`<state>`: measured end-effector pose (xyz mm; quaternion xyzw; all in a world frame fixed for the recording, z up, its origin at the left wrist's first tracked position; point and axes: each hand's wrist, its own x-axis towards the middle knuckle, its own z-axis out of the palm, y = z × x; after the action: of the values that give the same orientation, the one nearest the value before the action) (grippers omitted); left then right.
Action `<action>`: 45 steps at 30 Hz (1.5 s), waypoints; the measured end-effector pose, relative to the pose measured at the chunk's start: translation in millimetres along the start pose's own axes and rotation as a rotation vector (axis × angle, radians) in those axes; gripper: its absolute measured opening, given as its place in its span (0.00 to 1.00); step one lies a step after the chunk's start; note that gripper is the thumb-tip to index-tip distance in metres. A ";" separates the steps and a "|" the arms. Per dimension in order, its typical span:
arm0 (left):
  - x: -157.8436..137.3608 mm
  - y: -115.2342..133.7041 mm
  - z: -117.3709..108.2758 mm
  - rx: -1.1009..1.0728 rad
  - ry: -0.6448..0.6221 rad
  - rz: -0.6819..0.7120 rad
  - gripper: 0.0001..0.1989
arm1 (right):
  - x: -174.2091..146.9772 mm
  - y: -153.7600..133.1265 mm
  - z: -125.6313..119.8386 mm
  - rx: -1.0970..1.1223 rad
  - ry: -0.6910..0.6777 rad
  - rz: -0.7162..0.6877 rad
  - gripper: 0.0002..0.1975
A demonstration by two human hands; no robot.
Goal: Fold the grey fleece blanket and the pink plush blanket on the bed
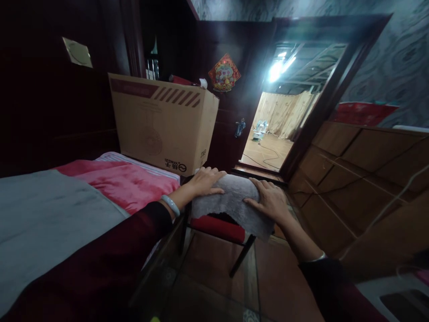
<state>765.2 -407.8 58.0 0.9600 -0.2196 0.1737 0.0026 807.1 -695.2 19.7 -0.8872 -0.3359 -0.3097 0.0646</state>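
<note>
A fuzzy grey towel (233, 194) hangs over the backrest of a dark-framed chair with a red seat (219, 229). Over the left end of the backrest, my left hand (207, 181) clasps the towel, thumb on the near face and fingers along the top edge. My right hand (269, 200) grips its right end the same way, with the fingers bent over the top. The towel's lower edge curves up in the middle. Its far side is hidden.
At the left is a bed with a grey cover (60, 223) and a pink blanket (117, 183). A large cardboard box (157, 120) stands behind it. Wooden cabinets (362, 179) line the right side. An open doorway (284, 112) lies ahead, beyond a tiled floor (214, 259).
</note>
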 end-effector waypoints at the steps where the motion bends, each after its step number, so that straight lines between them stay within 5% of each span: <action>1: 0.1 -1.4 1.0 0.007 0.004 0.006 0.33 | -1.0 0.6 0.5 -0.008 0.004 -0.001 0.37; 9: -2.3 -9.0 -0.4 -0.029 -0.019 -0.021 0.41 | -0.7 -4.4 -2.9 -0.018 0.012 -0.003 0.36; 14: -42.6 -20.9 0.5 -0.041 0.027 -0.184 0.48 | -1.1 -5.3 -2.5 -0.011 0.024 -0.001 0.36; 18: -119.9 -32.6 10.7 -0.088 0.018 -0.366 0.44 | -1.2 -5.9 -0.6 -0.017 0.025 0.008 0.36; 21: -197.7 -45.5 17.3 -0.090 -0.147 -0.477 0.41 | -1.9 -2.8 1.8 -0.015 0.010 0.001 0.37; 26: -330.4 -56.4 -2.2 -0.056 -0.283 -0.678 0.37 | -8.1 -17.5 -0.1 -0.014 0.122 0.017 0.35; 31: -445.9 -23.1 -36.0 -0.006 -0.166 -0.944 0.32 | -16.4 -108.7 17.2 0.339 0.257 -0.186 0.30; 36: -551.2 40.1 -48.2 0.054 -0.084 -1.180 0.25 | -31.4 -249.9 93.5 0.801 -0.028 -0.459 0.23; 41: -650.0 106.2 -79.1 0.176 -0.163 -1.475 0.28 | -18.0 -354.2 171.4 0.994 -0.086 -0.378 0.29; 45: -722.3 156.1 -119.8 0.306 -0.199 -1.827 0.28 | 2.9 -386.0 205.7 0.869 -0.159 -0.241 0.39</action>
<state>50.4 -235.2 -82.2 0.7607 0.6473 0.0481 -0.0071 667.4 -331.6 -179.1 -0.7535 -0.5394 -0.0763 0.3681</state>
